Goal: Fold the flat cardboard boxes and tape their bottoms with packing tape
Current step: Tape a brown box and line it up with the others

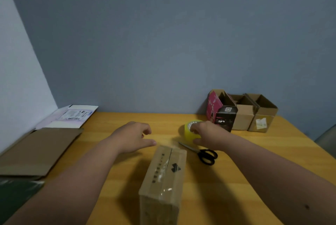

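A folded brown cardboard box [164, 175] stands in the middle of the wooden table [112, 166], its closed flaps facing up with clear tape along the near part of the seam. My right hand [205, 134] grips a yellowish roll of packing tape [189, 132] just beyond the box's far right corner. My left hand [134, 136] hovers past the box's far left corner, thumb extended and fingers loosely curled, holding nothing. Flat brown cardboard [38, 150] lies at the table's left side.
Black-handled scissors [201, 153] lie right of the box, blades pointing toward the tape. Three assembled open boxes [241, 114] stand at the back right against the wall. A flat white printed carton [72, 115] lies at the back left. A dark green sheet [16, 194] sits bottom left.
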